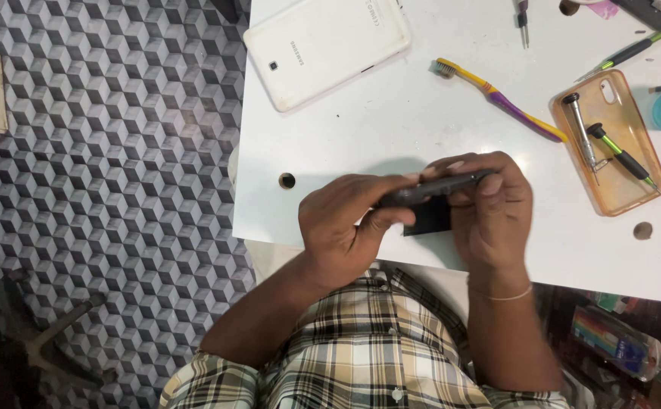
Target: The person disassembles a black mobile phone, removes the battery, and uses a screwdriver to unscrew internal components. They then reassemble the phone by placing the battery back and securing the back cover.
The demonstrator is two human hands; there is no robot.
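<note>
Dark, slim, flat phone-like slab [430,189] held edge-on betw. both hands, lifted just above white counter [421,113], near its front edge and close to the body. Long axis roughly left–right, right end tilted a bit up and away. Left hand [346,227] clamped on slab's left end, thumb under, fingers over top edge. Right hand [493,208] wrapped over right end, fingertips curled along top edge; both closed on it, neither nearer, each with one end. Small dark flat rectangular piece [429,220] directly below slab, betw. the hands; touching slab or lying on counter, can't tell.

Farther out: amber translucent soft phone case [609,155] to the right w/ two small screwdrivers [603,144] lying in it. Yellow-and-purple toothbrush [497,95] beyond the hands. White tablet, back side up [327,45], at far left corner of counter. Grey cube-pattern floor [103,189] off to the left.
</note>
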